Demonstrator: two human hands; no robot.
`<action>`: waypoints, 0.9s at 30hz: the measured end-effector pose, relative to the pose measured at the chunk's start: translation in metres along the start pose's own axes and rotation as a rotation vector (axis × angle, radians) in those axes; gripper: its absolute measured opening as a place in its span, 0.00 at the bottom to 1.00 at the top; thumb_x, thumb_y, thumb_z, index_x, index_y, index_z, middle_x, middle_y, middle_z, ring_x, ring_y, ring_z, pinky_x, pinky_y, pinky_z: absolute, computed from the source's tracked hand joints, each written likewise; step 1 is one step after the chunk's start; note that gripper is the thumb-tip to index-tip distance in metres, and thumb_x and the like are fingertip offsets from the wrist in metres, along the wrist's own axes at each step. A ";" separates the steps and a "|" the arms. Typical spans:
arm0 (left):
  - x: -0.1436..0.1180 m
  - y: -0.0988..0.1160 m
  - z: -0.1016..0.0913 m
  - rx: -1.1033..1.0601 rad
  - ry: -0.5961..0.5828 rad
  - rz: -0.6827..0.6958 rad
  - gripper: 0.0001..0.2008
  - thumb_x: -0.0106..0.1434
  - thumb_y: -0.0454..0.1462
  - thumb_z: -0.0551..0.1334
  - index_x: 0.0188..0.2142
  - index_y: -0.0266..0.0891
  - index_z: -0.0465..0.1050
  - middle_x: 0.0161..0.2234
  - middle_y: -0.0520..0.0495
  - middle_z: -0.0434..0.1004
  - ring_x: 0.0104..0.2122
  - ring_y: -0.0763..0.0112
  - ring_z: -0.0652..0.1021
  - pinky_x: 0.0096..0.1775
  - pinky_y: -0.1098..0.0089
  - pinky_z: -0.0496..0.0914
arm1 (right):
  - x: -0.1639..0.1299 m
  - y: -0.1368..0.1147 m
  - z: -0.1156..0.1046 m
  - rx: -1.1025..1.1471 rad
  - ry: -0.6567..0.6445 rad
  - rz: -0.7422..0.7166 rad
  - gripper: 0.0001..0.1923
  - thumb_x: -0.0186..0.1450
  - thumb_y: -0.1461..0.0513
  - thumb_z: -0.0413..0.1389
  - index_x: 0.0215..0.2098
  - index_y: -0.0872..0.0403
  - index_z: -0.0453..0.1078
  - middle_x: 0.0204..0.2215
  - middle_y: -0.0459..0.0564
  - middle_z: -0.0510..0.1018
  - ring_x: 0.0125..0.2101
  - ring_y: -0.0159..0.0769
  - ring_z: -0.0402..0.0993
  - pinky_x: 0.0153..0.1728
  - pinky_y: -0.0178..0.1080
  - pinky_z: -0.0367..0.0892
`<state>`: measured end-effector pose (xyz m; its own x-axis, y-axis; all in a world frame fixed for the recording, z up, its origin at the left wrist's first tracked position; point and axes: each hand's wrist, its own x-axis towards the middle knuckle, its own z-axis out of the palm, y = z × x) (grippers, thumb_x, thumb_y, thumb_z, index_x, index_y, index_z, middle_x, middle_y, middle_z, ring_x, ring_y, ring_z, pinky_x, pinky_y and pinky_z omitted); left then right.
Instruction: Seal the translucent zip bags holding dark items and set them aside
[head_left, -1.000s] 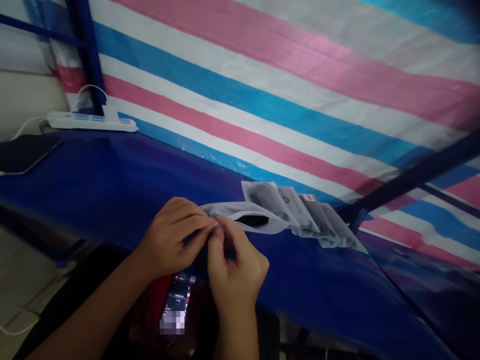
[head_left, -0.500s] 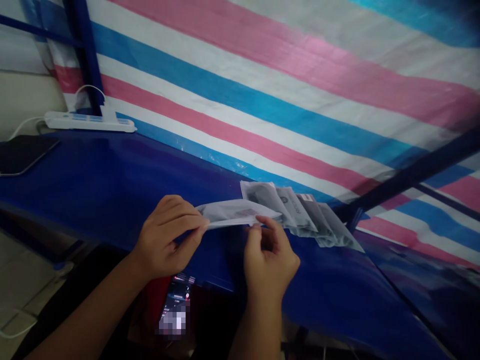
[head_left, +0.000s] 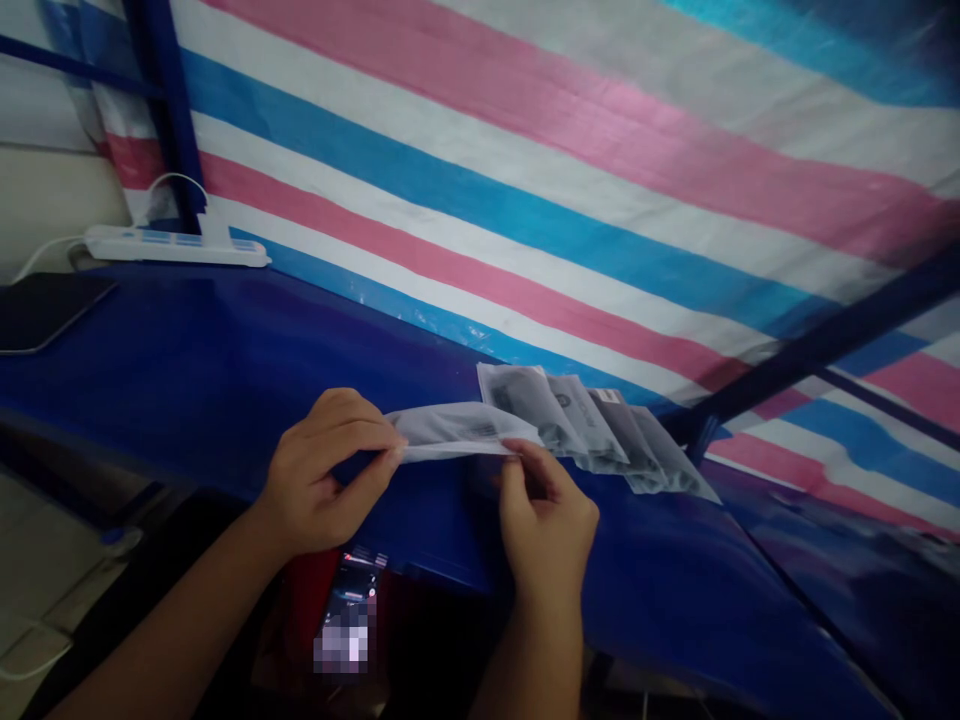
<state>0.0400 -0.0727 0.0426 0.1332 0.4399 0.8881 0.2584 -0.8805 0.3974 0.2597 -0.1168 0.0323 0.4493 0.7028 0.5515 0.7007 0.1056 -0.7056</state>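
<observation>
Both hands pinch one pouch (head_left: 461, 432) over the blue worktop (head_left: 225, 370): left hand (head_left: 322, 475) gripping its left end, right hand (head_left: 547, 515) its right edge; more pouches (head_left: 592, 425) fan just right; power strip (head_left: 176, 245) far left; phone (head_left: 352, 610) near, below.

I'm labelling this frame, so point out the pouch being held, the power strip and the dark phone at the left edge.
held pouch (head_left: 457, 432), head view, middle of its face
power strip (head_left: 169, 247), head view, white body
dark phone (head_left: 41, 310), head view, screen
</observation>
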 end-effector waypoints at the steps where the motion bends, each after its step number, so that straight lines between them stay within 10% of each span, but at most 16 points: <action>1: 0.000 0.000 0.000 0.003 0.003 -0.001 0.06 0.62 0.31 0.62 0.36 0.44 0.74 0.30 0.51 0.79 0.32 0.67 0.79 0.39 0.59 0.75 | 0.000 0.002 0.000 -0.001 0.034 0.013 0.13 0.63 0.56 0.57 0.41 0.52 0.80 0.31 0.50 0.83 0.28 0.39 0.80 0.32 0.36 0.72; 27: -0.003 -0.002 0.000 -0.023 0.075 -0.013 0.08 0.59 0.28 0.63 0.36 0.41 0.75 0.30 0.50 0.78 0.32 0.68 0.77 0.38 0.63 0.73 | 0.008 0.013 -0.011 -0.006 0.165 0.265 0.17 0.58 0.56 0.60 0.43 0.52 0.80 0.27 0.50 0.81 0.25 0.38 0.76 0.28 0.37 0.68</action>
<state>0.0388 -0.0720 0.0388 0.0579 0.4377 0.8973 0.2378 -0.8789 0.4134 0.2781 -0.1178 0.0322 0.7006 0.5813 0.4138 0.5500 -0.0705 -0.8322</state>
